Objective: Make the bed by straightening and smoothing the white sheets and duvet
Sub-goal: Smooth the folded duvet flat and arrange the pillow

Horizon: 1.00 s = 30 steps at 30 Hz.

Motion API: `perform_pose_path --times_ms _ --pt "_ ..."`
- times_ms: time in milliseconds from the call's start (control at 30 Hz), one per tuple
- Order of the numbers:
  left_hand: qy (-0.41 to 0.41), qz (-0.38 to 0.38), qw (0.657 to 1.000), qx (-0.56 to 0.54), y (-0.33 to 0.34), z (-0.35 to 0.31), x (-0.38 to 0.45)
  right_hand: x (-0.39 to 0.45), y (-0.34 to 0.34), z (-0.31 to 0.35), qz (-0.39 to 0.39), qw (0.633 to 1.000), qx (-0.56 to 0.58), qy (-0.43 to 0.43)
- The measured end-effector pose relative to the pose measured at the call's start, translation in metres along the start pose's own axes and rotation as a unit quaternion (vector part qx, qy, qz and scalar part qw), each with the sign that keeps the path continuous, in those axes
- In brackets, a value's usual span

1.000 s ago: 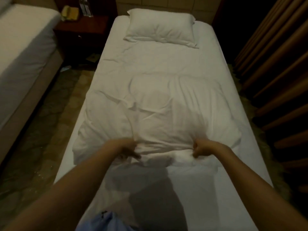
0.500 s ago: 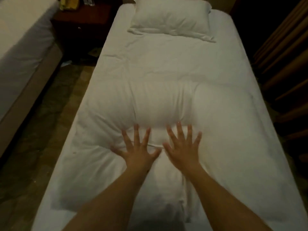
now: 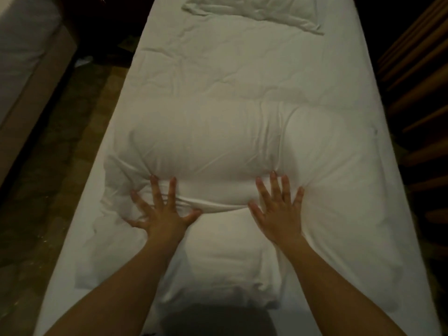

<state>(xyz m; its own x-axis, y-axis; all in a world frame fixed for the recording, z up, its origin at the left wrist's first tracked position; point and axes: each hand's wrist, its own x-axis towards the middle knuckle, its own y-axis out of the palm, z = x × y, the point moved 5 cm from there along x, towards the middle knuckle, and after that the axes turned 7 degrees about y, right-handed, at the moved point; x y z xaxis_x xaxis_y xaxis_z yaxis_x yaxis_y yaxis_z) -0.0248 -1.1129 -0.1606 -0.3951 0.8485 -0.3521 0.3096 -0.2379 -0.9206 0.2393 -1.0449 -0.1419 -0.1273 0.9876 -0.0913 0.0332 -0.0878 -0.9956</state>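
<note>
A white duvet (image 3: 218, 146) lies bunched across the middle of the single bed, puffed up in a thick roll with creases around it. My left hand (image 3: 162, 214) presses flat on its near edge with the fingers spread wide. My right hand (image 3: 278, 209) presses flat on it a little to the right, fingers also spread. The white sheet (image 3: 242, 69) beyond the duvet is wrinkled. A white pillow (image 3: 254, 8) lies at the head of the bed, partly cut off by the top edge.
A second bed (image 3: 26, 57) stands at the left across a strip of patterned floor (image 3: 53, 190). Brown curtain folds (image 3: 417, 81) hang close along the bed's right side. Dark furniture sits between the beds at the top left.
Both hands let go of the gripped duvet edge, opened and went flat on it. They have since spread apart, left going left and right going right, and the view has moved closer.
</note>
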Motion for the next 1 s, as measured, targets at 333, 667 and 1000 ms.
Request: perform_pose_path --times_ms 333,667,1000 --pt "0.008 -0.007 1.0 -0.009 0.007 0.005 -0.007 -0.012 0.006 -0.003 0.014 1.0 -0.004 0.005" --pt "-0.045 -0.025 0.997 -0.064 0.026 0.046 -0.043 -0.064 0.027 -0.057 0.006 0.999 0.005 0.042" --pt "-0.072 -0.049 0.993 -0.081 0.043 0.059 -0.072 -0.079 0.03 -0.119 0.019 0.992 0.042 0.119"
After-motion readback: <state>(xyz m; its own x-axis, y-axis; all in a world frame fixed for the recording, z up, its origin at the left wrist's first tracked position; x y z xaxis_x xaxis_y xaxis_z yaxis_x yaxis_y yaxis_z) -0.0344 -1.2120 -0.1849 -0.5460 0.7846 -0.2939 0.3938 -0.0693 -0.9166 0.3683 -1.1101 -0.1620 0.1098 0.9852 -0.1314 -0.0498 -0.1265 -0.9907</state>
